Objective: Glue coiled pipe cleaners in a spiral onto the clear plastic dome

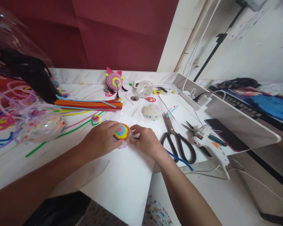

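My left hand [102, 136] is closed around the left side of a small ball with a coiled pipe-cleaner disc [122, 131] on it. The disc has rings of pink, blue, yellow and orange. Below it, a bit of clear, dotted surface shows between my hands. My right hand [145, 139] pinches a dark blue pipe cleaner [181, 160] against the disc's right edge. The pipe cleaner's long end trails out past my right wrist. Both hands are over a white paper sheet [122, 179], and my fingers hide much of the ball.
Black-handled scissors [173, 135], a white glue gun [209, 144] and a phone [226, 135] are to the right. Behind stand a pink decorated ball [114, 81] and clear balls [145, 89]. Orange pipe cleaners [89, 104] and a confetti-filled balloon-like ball [43, 126] lie left.
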A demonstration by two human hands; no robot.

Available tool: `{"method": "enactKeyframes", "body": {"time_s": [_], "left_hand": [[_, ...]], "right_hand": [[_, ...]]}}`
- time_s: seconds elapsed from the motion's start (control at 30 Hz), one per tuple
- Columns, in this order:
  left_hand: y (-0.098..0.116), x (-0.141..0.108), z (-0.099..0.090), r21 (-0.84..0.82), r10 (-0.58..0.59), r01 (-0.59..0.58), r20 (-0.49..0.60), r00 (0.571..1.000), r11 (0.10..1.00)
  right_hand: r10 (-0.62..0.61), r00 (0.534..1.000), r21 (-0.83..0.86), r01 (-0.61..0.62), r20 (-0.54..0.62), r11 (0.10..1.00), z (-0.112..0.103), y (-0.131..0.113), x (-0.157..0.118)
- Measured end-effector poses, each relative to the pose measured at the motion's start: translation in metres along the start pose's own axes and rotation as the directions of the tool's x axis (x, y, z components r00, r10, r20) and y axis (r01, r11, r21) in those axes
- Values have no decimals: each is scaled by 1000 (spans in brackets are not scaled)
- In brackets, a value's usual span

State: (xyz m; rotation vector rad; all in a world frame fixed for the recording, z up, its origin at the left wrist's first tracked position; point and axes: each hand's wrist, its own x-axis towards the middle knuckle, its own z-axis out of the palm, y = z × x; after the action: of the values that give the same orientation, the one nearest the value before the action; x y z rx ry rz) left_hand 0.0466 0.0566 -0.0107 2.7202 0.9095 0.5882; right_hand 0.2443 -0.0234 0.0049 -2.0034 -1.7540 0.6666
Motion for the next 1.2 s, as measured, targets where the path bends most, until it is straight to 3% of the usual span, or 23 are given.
{"method": "enactKeyframes", "body": {"time_s": [0.2,0.4,0.63,0.8,1.0,1.2], "left_hand": [[-1,-2,6,132,69,-59,-68,995,989],[-9,-7,9,185,158,-136,-110,981,973],[-12,-8,9,187,179,-150,-148,973,971],[-10,-7,8,197,193,-159,-170,966,967],[-6,-4,8,276,311,-243,-239,920,930],[-5,-3,10,283,305,-231,-252,918,931]], "right_hand": [[-44,999,-24,44,-13,999,2,7,-3],[-224,972,-125,214,-75,969,4,21,-11],[-430,884,-273,375,-183,886,7,34,-6],[-515,825,-370,416,-231,831,18,41,4],[-626,698,-482,439,-349,758,29,49,14],[-619,711,-497,425,-334,757,32,49,19]]}}
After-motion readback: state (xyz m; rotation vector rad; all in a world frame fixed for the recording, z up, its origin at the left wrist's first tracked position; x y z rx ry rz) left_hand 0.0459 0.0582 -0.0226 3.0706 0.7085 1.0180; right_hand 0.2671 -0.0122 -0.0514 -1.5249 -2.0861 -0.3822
